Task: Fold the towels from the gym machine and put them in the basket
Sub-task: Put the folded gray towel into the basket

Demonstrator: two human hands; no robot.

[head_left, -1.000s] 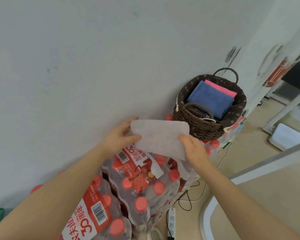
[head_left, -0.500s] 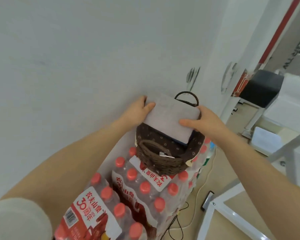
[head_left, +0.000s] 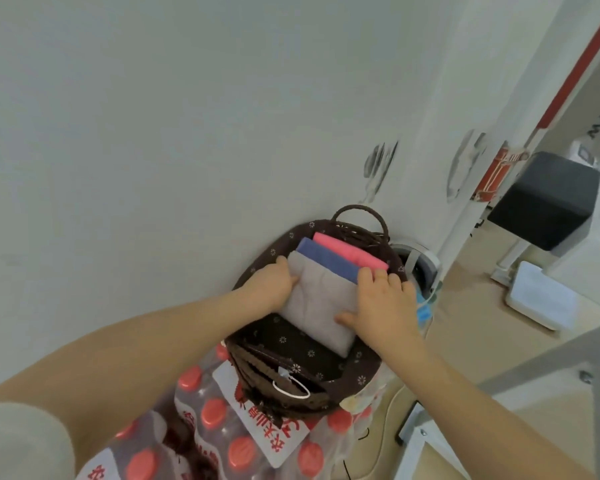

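A dark brown wicker basket [head_left: 293, 348] with a flowered lining stands on packs of bottled water against the wall. Inside it lie three folded towels: a pink one [head_left: 343, 249] at the back, a blue one [head_left: 326, 259] in front of it, and a grey one [head_left: 317, 306] on top toward me. My left hand [head_left: 272, 284] grips the grey towel's left edge. My right hand [head_left: 383, 306] rests flat on its right side, thumb on the cloth, pressing it down into the basket.
Shrink-wrapped water bottles with red caps [head_left: 229, 441] fill the space below the basket. A white gym machine frame [head_left: 520, 368] crosses the lower right. A black padded seat [head_left: 542, 199] and a white flat box [head_left: 541, 299] stand to the right. Cables lie on the floor.
Both hands have lowered the grey towel from above the basket down into it, onto the blue towel. My view has moved closer over the basket.
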